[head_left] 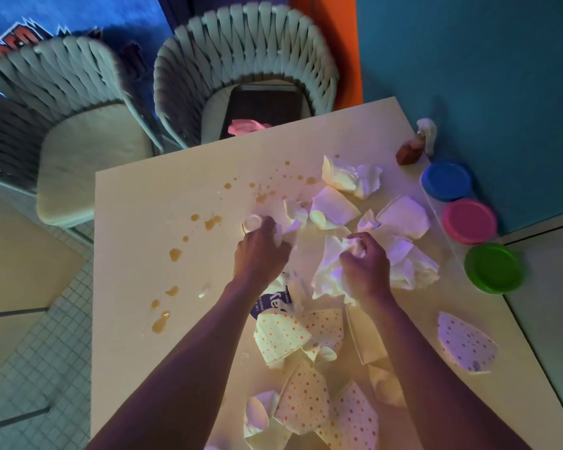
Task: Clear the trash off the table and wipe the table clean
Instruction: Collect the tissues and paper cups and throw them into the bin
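- Left hand (260,251) grips crumpled napkin beside small cup (252,222); right hand (364,264) pinches white tissue (329,271).
- Three lidded tubs: blue (446,180), pink (468,221), green (493,267).
- Bench (137,228) spotted with brown spills (208,222).

Your table (163,196) is cream, spattered with amber-brown drops (212,222). The crumpled napkins (351,178) are plain white (tinted violet by the light). The flattened paper cups (281,336) are cream with orange polka dots, and one apart on the right (465,342) looks lilac-white with darker dots. A torn wrapper (273,303) shows navy with white lettering. Three lids sit by the teal wall (468,60): blue (446,180), pink (468,221), green (493,267). The chairs (246,50) are woven pale grey.
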Demonstrator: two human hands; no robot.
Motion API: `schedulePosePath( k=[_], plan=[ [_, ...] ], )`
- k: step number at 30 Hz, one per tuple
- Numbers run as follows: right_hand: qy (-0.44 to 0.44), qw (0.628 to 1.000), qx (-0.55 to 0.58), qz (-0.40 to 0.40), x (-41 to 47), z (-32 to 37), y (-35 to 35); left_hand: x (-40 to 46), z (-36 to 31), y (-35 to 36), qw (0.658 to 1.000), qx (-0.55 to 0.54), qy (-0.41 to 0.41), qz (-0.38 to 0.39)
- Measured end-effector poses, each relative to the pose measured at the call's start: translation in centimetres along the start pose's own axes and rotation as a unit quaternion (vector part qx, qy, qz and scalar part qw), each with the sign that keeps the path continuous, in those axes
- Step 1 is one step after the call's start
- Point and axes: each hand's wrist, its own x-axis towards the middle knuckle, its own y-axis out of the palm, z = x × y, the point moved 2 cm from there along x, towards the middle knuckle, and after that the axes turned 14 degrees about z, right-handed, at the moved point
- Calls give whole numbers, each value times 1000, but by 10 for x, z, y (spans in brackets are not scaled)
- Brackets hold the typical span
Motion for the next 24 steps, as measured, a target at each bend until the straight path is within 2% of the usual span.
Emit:
schedulePosePath(
  k=[6, 10, 13, 16, 19, 22, 24],
  plan=[
    [-3, 999, 24, -32, 4, 9, -35, 26, -31, -1, 998, 36, 37, 42],
    [7, 999, -12, -35, 7, 12, -57, 44, -34, 12, 992, 96, 19, 73],
    [18, 994, -107, -25, 13, 7, -67, 50, -33, 18, 992, 117, 9, 57],
    [76, 971, -225, 27, 17, -5, -68, 52, -29, 21, 994, 108, 3, 34],
    [84, 950, -296, 55, 20, -14, -67, 49, -29, 20, 995, 89, -8, 34],
    [77, 939, -330, 63, 23, -19, -63, 34, -32, 13, 998, 52, -37, 18],
    [73, 941, -326, 59, 25, -22, -59, 20, -32, 11, 997, 42, -58, 35]
  ],
)
